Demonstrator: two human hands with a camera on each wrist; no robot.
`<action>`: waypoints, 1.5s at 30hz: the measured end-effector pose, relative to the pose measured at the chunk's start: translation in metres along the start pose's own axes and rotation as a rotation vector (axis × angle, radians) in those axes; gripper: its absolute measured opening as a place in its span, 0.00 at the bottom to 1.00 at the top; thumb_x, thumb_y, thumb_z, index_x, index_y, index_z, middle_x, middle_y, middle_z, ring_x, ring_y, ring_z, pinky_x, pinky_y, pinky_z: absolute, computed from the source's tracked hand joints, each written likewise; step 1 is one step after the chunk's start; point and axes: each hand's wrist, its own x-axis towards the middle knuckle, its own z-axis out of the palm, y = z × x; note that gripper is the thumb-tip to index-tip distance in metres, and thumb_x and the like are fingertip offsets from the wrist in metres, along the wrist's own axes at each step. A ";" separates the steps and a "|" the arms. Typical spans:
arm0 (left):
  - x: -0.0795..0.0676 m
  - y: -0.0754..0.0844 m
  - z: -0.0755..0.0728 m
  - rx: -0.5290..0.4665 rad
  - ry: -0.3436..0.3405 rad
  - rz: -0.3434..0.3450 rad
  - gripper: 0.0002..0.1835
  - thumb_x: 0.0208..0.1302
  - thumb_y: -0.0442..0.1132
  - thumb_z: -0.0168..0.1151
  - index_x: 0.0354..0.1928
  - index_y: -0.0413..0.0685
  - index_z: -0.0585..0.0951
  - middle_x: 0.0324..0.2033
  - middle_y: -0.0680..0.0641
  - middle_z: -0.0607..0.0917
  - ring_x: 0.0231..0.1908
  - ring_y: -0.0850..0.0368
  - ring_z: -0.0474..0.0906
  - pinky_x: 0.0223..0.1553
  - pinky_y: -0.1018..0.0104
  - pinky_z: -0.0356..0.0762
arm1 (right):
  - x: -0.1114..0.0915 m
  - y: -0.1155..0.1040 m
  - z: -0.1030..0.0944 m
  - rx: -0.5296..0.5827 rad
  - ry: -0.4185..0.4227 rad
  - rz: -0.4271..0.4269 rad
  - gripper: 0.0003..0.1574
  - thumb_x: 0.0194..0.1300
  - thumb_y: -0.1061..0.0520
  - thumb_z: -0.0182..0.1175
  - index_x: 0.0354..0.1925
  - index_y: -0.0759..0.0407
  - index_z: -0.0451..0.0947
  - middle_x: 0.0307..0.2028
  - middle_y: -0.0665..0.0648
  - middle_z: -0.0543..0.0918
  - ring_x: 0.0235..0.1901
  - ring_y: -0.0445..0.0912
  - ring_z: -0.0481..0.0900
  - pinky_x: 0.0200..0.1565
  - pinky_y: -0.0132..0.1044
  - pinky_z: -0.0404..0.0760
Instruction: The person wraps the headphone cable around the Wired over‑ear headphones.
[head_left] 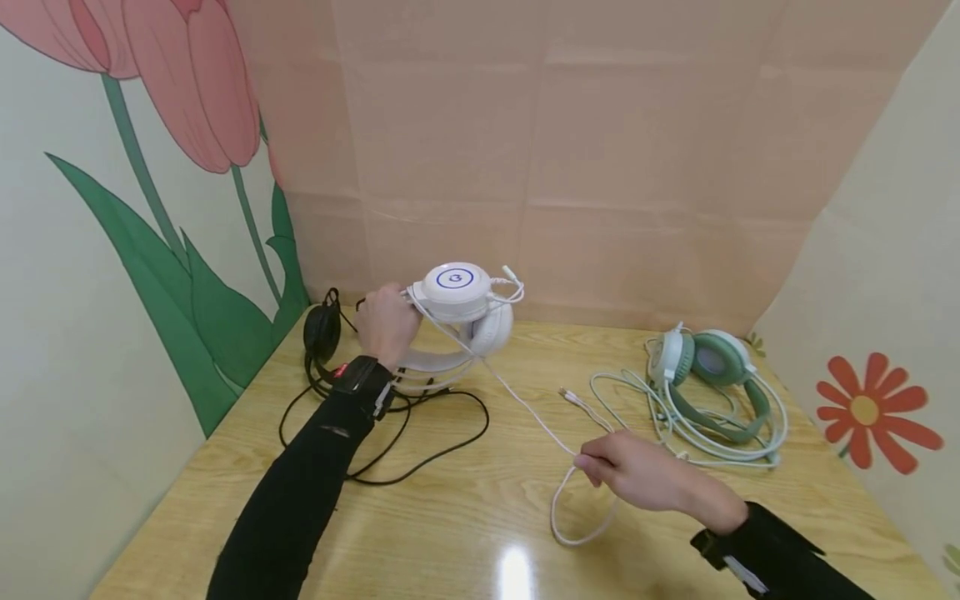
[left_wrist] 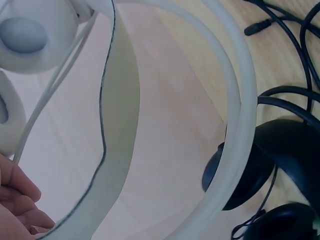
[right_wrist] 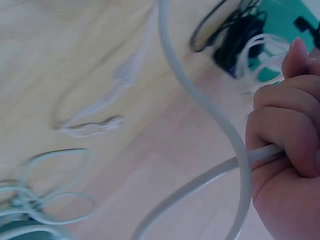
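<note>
My left hand [head_left: 388,325] grips a white headset [head_left: 455,304] by its headband, on the left half of the table. One earcup faces up with a blue ring on it, and a short microphone boom [head_left: 512,287] sticks out beyond. In the left wrist view the pale headband [left_wrist: 120,105] curves down into the curled fingers [left_wrist: 20,180]. From the headset a white cable [head_left: 527,407] stretches to my right hand [head_left: 637,471], whose fingers curl round it. Below that hand the cable hangs in a loop, and its plug end [head_left: 573,397] lies beyond.
Black headphones [head_left: 322,333] stand at the back left, their black cable [head_left: 450,450] coiled across the wooden table [head_left: 450,542]. Green and white headphones [head_left: 712,375] with a coiled pale green cable lie at the right. Walls close in the back and both sides.
</note>
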 end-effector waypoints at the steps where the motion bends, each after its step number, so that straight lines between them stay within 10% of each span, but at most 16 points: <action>1: -0.001 0.002 0.001 0.013 0.002 0.021 0.21 0.65 0.44 0.56 0.16 0.50 0.62 0.14 0.53 0.61 0.16 0.52 0.64 0.18 0.58 0.60 | 0.001 -0.006 -0.001 -0.012 0.004 -0.030 0.22 0.80 0.51 0.50 0.25 0.48 0.72 0.21 0.38 0.70 0.19 0.32 0.59 0.27 0.32 0.66; 15: -0.015 0.030 0.010 0.350 0.073 0.386 0.22 0.68 0.44 0.60 0.17 0.47 0.68 0.13 0.51 0.66 0.12 0.55 0.67 0.14 0.59 0.67 | 0.036 -0.065 -0.017 -0.093 0.082 -0.221 0.21 0.79 0.51 0.52 0.25 0.45 0.71 0.19 0.36 0.67 0.18 0.29 0.61 0.28 0.30 0.69; 32: -0.039 0.063 0.023 0.457 0.183 0.714 0.12 0.59 0.38 0.65 0.20 0.49 0.74 0.16 0.52 0.74 0.18 0.57 0.72 0.22 0.63 0.71 | 0.058 -0.093 -0.042 0.217 0.037 -0.124 0.17 0.72 0.56 0.58 0.24 0.53 0.76 0.16 0.42 0.66 0.16 0.34 0.62 0.21 0.31 0.63; 39: -0.044 0.066 0.032 0.518 0.325 0.834 0.13 0.59 0.32 0.55 0.18 0.52 0.71 0.14 0.53 0.70 0.16 0.59 0.70 0.20 0.65 0.66 | 0.060 -0.105 -0.058 0.552 -0.018 0.055 0.22 0.72 0.55 0.57 0.25 0.68 0.70 0.13 0.46 0.61 0.11 0.37 0.56 0.15 0.30 0.54; 45: -0.048 0.068 0.035 0.555 0.397 0.932 0.16 0.59 0.29 0.46 0.17 0.54 0.67 0.14 0.56 0.63 0.15 0.62 0.62 0.20 0.67 0.61 | 0.060 -0.107 -0.070 0.762 -0.094 0.036 0.19 0.73 0.55 0.57 0.27 0.66 0.70 0.12 0.48 0.61 0.10 0.38 0.53 0.14 0.34 0.49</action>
